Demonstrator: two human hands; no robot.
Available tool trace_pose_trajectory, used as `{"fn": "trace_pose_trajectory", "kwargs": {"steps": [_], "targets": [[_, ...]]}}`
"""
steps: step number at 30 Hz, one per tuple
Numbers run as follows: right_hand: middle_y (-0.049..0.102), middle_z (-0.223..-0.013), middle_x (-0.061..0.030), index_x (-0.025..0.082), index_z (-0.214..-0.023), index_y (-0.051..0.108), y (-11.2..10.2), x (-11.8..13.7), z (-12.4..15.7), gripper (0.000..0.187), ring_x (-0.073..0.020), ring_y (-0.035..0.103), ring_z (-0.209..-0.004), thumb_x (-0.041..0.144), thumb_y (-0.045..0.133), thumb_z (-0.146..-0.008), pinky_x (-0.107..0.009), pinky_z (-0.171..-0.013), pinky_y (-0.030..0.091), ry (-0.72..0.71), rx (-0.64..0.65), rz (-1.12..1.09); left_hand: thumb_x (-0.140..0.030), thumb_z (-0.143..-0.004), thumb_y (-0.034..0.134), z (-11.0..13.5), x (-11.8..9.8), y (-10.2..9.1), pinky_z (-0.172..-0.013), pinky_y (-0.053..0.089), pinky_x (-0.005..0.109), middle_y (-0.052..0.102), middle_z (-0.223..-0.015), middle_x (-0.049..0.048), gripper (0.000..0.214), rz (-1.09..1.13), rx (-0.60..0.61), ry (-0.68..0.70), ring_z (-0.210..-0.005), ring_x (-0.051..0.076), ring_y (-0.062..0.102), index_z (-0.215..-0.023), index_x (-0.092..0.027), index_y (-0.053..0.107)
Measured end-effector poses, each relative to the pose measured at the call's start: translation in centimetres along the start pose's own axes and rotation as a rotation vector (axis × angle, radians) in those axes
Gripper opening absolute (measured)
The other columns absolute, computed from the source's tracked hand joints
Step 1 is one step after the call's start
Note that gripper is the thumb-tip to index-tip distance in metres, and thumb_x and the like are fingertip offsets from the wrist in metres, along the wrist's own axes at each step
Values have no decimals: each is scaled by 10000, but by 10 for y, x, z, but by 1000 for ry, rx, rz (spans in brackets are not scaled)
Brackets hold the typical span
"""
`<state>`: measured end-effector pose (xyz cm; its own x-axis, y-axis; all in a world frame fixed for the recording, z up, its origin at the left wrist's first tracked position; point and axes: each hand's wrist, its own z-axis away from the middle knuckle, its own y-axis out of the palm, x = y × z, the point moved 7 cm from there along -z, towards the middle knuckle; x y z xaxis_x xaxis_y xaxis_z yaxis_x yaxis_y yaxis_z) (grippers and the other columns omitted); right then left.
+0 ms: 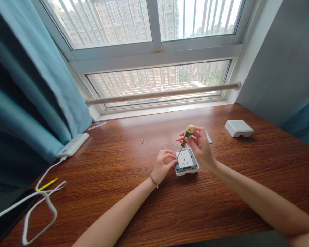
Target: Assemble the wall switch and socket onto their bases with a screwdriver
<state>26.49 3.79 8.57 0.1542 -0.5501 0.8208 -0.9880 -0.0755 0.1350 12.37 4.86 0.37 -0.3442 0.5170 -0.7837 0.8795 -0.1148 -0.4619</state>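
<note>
A white wall socket [185, 159] with its grey mounting frame bare sits on a white back box on the wooden table. My right hand [199, 145] is closed around a screwdriver [187, 133] with a yellow and black handle. The shaft slants down to the left, its tip at the socket's left edge. At that same edge, my left hand [164, 164] grips the socket's side, fingertips beside the screwdriver tip. Whether a screw is under the tip is too small to see. Partly hidden behind my right hand lies a thin white plate [208, 137].
A white box [239, 128] stands at the right on the table [134, 161]. A small brass-coloured screw-like piece [142, 141] lies left of centre. At far left are a white power strip [73, 145], its looped cable [55, 211] and a yellow strip [48, 184]. A window is behind.
</note>
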Motion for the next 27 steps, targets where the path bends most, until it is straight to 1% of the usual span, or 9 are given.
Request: {"fn": "trace_pose_trajectory", "kwargs": {"steps": [5, 8, 11, 13, 16, 18, 22, 25, 27], "targets": [[585, -930, -22, 240, -1009, 391, 0, -2, 1, 215, -163, 644, -789, 267, 530, -847, -354, -698, 520, -1, 4, 2, -269, -745, 626, 0, 1, 1, -865, 410, 369, 612, -877, 45, 85, -17, 23, -8, -905, 194, 535, -703, -199, 647], [580, -933, -25, 238, -1003, 391, 0, -3, 1, 208, -159, 643, -786, 252, 529, -847, -345, -693, 514, -3, 8, 3, -277, -729, 644, -5, -3, -5, -897, 404, 395, 617, -922, 49, 76, -21, 52, 9, -945, 205, 534, -753, -205, 655], [582, -924, -21, 242, -998, 391, 3, -5, 0, 223, -158, 638, -796, 256, 543, -836, -343, -695, 516, 7, 25, -3, -288, -707, 670, -18, -18, -21, -943, 385, 421, 609, -1034, 70, 242, 23, 58, 55, -1026, 222, 521, -933, -208, 631], [578, -935, -22, 246, -995, 397, 6, -7, -1, 239, -162, 632, -816, 268, 560, -821, -338, -687, 524, 21, 39, 5, -278, -708, 673, -30, -34, -32, -965, 379, 422, 581, -1126, 94, 393, 96, 60, 92, -1091, 232, 501, -1077, -200, 565], [541, -988, -29, 257, -1004, 424, 8, -8, -1, 276, -174, 607, -870, 287, 594, -788, -315, -647, 544, 22, 13, 67, -260, -692, 690, -43, -60, -38, -923, 437, 385, 572, -1154, 103, 509, 204, 116, 154, -1045, 218, 549, -1156, -193, 494], [497, -1030, -36, 266, -1007, 451, 7, -6, -1, 300, -182, 575, -911, 287, 621, -761, -308, -644, 552, 2, -35, 138, -260, -672, 706, -47, -74, -38, -863, 478, 350, 595, -1102, 91, 487, 151, 110, 205, -955, 197, 591, -1116, -191, 518], [458, -1020, -47, 260, -981, 482, 8, -4, 1, 317, -193, 536, -921, 276, 660, -720, -312, -653, 554, -1, -84, 252, -240, -687, 688, -47, -90, -39, -815, 487, 302, 618, -1017, 65, 307, -18, -34, 306, -929, 183, 586, -971, -181, 586], [486, -976, -41, 250, -955, 481, 10, -4, -1, 320, -199, 546, -892, 304, 672, -704, -312, -612, 552, 48, -40, 264, -210, -719, 653, -47, -84, -36, -776, 492, 280, 644, -898, 36, 235, -27, -62, 268, -835, 157, 605, -943, -178, 592], [505, -992, -39, 250, -978, 477, 7, -3, -1, 334, -198, 551, -907, 319, 665, -711, -343, -675, 545, 49, -11, 280, -221, -719, 654, -46, -76, -36, -750, 500, 277, 650, -855, 28, 234, 9, -69, 211, -775, 149, 613, -941, -177, 595]]}}
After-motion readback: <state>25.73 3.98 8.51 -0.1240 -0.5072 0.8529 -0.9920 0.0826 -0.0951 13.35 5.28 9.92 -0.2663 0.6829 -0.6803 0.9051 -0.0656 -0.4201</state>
